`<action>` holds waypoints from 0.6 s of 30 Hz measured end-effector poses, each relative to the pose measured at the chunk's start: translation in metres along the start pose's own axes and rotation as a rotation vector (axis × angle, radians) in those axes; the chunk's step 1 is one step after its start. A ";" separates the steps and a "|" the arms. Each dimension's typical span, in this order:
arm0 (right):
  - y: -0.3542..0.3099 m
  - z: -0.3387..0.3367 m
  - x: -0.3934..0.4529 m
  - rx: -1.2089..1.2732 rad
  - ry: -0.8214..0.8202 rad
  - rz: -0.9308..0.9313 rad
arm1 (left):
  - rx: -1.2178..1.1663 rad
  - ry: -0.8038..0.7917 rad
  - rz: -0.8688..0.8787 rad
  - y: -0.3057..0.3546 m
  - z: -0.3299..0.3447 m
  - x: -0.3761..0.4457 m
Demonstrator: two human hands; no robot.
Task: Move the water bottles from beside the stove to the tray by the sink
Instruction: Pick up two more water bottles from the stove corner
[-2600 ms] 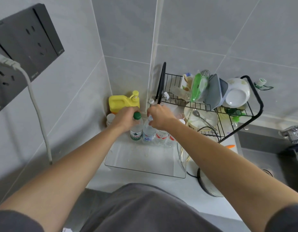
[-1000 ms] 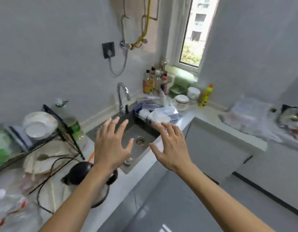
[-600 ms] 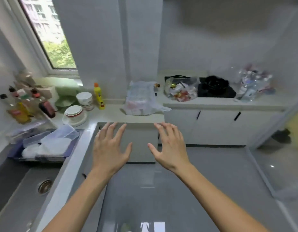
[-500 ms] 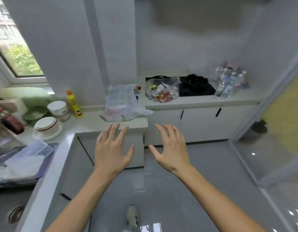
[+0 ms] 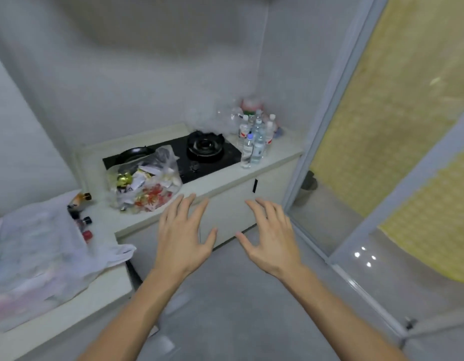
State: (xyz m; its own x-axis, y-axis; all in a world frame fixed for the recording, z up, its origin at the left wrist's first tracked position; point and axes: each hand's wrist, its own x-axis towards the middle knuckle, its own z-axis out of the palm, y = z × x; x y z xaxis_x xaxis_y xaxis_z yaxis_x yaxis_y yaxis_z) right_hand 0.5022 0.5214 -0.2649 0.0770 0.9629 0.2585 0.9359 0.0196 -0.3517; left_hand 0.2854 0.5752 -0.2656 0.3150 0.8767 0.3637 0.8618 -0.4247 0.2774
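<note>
In the head view, both hands have let go of the bottles left in the tray and turned away from the sink: the left hand (image 5: 182, 238) and right hand (image 5: 271, 239) now hover empty, fingers spread wide. The clear plastic water bottles (image 5: 254, 138) stand ahead, beyond the right hand, beside the black gas stove (image 5: 199, 152) on the pale desk (image 5: 277, 152), so another fetch is likely beginning.

From here nothing can be read; the labels on the water bottles (image 5: 254, 138) by the stove are just blurred bands.
</note>
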 end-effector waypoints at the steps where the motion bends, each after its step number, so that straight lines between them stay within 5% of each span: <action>1: 0.014 -0.001 0.012 -0.006 0.012 0.026 | -0.019 -0.005 0.020 0.006 0.010 0.023; 18: 0.315 -0.007 0.284 0.001 -0.052 0.101 | -0.048 -0.096 0.083 0.135 0.210 0.363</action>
State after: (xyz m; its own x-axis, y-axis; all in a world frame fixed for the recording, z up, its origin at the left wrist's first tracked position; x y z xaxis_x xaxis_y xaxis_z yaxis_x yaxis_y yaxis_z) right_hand 0.8211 0.7992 -0.2962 0.1533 0.9727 0.1742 0.9238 -0.0785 -0.3746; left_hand 0.5999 0.8833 -0.2831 0.4227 0.8548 0.3012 0.8122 -0.5047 0.2926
